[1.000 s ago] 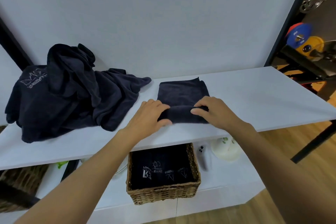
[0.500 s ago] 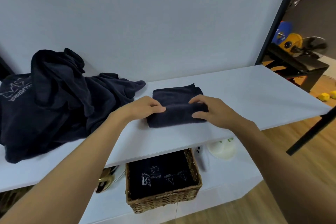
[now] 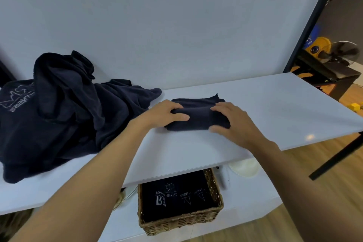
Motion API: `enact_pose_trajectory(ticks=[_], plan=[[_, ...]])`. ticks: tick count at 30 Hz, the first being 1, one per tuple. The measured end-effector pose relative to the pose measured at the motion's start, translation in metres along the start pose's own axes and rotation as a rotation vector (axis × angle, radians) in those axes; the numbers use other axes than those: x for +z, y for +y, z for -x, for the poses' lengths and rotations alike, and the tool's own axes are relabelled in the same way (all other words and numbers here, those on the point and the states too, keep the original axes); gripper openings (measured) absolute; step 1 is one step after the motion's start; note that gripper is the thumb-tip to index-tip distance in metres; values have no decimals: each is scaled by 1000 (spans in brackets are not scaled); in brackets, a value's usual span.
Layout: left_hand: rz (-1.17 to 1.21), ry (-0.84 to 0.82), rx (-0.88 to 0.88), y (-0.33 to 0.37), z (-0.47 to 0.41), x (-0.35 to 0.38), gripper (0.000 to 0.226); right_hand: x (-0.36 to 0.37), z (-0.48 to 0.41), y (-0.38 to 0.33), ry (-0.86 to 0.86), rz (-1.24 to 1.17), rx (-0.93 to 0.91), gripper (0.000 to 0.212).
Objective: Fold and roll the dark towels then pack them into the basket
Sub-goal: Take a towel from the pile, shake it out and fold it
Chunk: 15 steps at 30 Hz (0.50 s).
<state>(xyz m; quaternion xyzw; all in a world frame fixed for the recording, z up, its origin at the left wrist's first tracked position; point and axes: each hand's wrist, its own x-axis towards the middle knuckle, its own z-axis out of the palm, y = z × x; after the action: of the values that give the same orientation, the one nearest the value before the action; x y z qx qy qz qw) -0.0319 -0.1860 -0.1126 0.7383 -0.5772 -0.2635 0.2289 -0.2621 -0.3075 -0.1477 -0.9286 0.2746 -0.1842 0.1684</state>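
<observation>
Your left hand (image 3: 165, 116) and right hand (image 3: 231, 122) each grip one end of the half-rolled dark towel (image 3: 198, 118), fingers curled over the top, thumbs at the near side. The roll lies on the white table (image 3: 275, 108), its long axis from 9 to 3 o'clock; both hands are equally near. Only a narrow flat strip remains at 12 o'clock, where a second ago a wide flat part showed. The basket (image 3: 182, 222) waits at 6 o'clock, under the table edge, and the unfolded pile (image 3: 68, 114) lies at 9 o'clock.
</observation>
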Motion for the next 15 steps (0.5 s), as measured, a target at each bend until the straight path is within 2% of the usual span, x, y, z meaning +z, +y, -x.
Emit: enact_pose_trajectory(ticks=[2,4,6,7,9,11,13,15], plan=[[82,-65,-45,-3,-10,-7,37,-1,-2,6,-75,-8,14,54],[64,-92,-66,-5,-17,-10,36,-7,-8,6,-75,-75,32,48],[-4,4,-26,-10,-20,-8,20,-14,-13,6,-112,-180,79,37],[-28,93,22,-11,-18,-5,20,-16,-16,6,-135,-228,101,31],[-140,227,162,-14,-11,3,45,-17,-19,8,-153,-304,143,18],[-288,219,219,-13,-11,9,60,-16,-26,7,-131,-357,213,15],[-284,174,143,-12,-18,8,54,-14,-34,3,-92,-320,282,21],[-224,91,75,-8,-28,-3,40,-11,-40,-2,37,-128,268,27]])
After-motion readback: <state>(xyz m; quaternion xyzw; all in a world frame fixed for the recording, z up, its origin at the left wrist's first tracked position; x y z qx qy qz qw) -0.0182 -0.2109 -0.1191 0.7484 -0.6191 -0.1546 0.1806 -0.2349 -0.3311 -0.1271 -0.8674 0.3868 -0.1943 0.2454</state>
